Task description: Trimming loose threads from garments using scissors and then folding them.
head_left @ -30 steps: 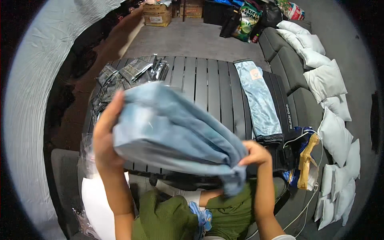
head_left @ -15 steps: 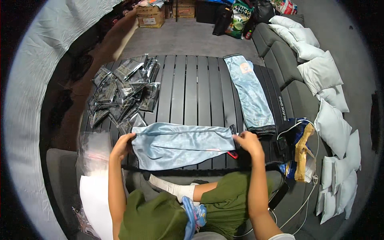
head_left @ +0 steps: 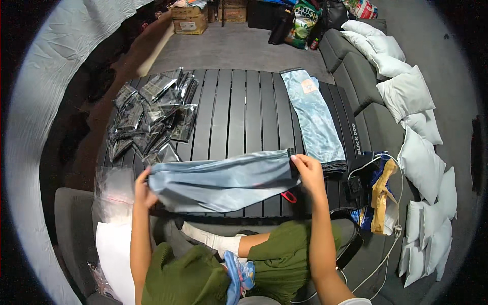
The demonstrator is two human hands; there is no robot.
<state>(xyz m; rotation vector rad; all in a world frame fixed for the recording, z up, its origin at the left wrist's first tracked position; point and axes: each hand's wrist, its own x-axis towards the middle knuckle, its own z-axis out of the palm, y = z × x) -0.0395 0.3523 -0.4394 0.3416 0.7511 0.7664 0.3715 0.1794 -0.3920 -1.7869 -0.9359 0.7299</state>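
Note:
A light-blue, shiny fabric sleeve (head_left: 223,183) with a black band at its right end is stretched sideways above the near part of the dark slatted table (head_left: 236,112). My left hand (head_left: 145,190) is closed on its left end, and my right hand (head_left: 309,170) pinches the upper corner at the black band. Just below the right end of the fabric, a small red looped object (head_left: 288,196) lies on the slats. To the right rests a stack of similar light-blue sleeves (head_left: 317,117), laid flat with black bands toward me.
Several black shiny packets (head_left: 152,114) are heaped at the table's left. Clear plastic bags (head_left: 114,193) lie near my left arm. On the right are a blue-and-yellow package (head_left: 384,195), a white cable (head_left: 396,239) and pale cushions (head_left: 422,152) along a grey sofa (head_left: 378,127).
My left hand has moved left and slightly down, drawing the sleeve's left end with it. The right hand has shifted slightly up and left, pulling the fabric straighter. The view has moved slightly.

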